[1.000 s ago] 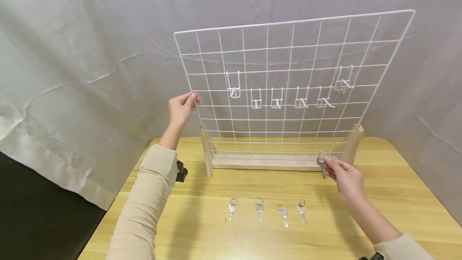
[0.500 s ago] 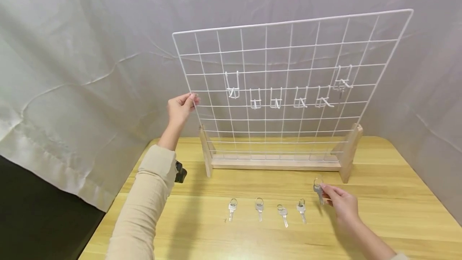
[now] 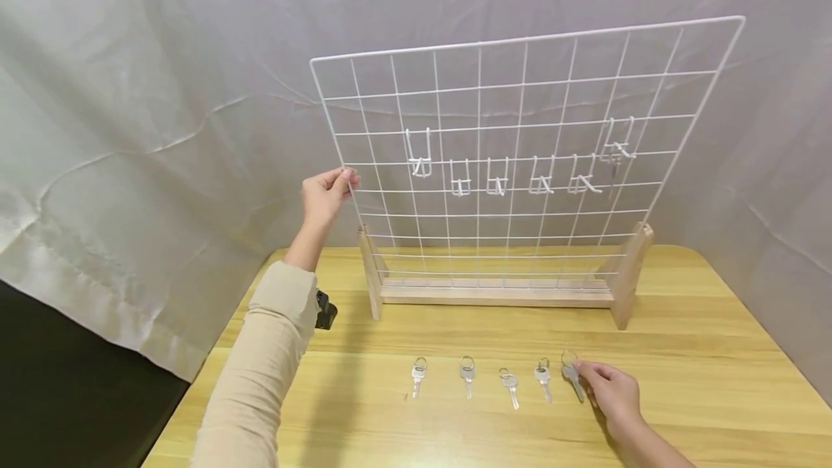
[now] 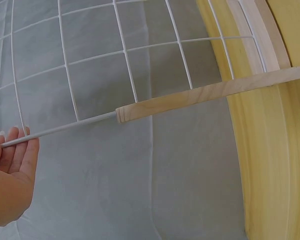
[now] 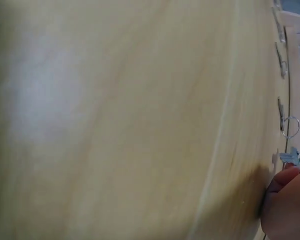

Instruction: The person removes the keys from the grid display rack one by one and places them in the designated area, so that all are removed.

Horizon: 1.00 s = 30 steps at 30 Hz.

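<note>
My left hand (image 3: 325,195) grips the left edge of a white wire grid panel (image 3: 479,128), thumb in front and fingers behind; the left wrist view shows those fingers (image 4: 21,156) around the outer wire. Low over the table at the right, my right hand (image 3: 612,391) pinches a silver key (image 3: 573,380) on a ring by its head. The key's blade points down toward the tabletop. Left of it, several keys on rings lie in a row, the nearest key (image 3: 543,380) close beside. Another key (image 3: 613,172) hangs from the rightmost hook (image 3: 617,150) on the grid.
Several white hooks sit on the grid, among them the leftmost hook (image 3: 419,165). The grid stands in a wooden base (image 3: 497,296) on the wooden table (image 3: 390,439). A grey curtain (image 3: 195,92) hangs behind and to the left.
My right hand has come down and toward me from the grid's lower right corner, carrying the key to the right end of the row. My left hand stays on the grid edge.
</note>
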Tool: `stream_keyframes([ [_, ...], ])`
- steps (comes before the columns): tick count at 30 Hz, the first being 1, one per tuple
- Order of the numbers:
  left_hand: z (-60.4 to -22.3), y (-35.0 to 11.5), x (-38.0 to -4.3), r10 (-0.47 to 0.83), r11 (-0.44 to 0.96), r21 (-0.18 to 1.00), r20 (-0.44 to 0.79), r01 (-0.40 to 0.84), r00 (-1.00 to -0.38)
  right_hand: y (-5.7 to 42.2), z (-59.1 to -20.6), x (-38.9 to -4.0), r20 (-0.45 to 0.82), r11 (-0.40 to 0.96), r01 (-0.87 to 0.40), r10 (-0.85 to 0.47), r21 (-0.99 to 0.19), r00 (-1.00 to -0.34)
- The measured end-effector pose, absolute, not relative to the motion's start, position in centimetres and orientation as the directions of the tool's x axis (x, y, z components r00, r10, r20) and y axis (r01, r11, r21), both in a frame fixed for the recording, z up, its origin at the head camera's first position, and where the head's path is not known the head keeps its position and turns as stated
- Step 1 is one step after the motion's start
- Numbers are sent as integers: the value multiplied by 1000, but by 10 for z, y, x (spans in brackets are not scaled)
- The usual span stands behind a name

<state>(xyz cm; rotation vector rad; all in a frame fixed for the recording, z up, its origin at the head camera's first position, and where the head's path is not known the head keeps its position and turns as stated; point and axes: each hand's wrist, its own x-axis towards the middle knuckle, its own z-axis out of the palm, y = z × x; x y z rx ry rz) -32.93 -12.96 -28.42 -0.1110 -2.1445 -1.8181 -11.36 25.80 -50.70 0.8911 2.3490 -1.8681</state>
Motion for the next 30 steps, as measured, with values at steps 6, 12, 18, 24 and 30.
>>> stream_keyframes([
  [6,-284,-129,-329,-158,191,945,296,265,-942,260,-510,-114,-280,224,396,415,-891,-866],
  [12,-283,-130,-327,-156,197,944,296,264,-942,265,-512,-118,-184,376,341,395,-862,-900],
  [18,-282,-129,-326,-156,198,944,295,262,-943,266,-511,-119,-177,399,336,385,-853,-906],
  [24,-283,-129,-327,-154,193,945,295,265,-943,266,-511,-120,-195,381,351,392,-855,-899],
  [30,-285,-129,-328,-157,196,943,299,267,-941,271,-507,-121,-237,309,367,388,-877,-891],
])
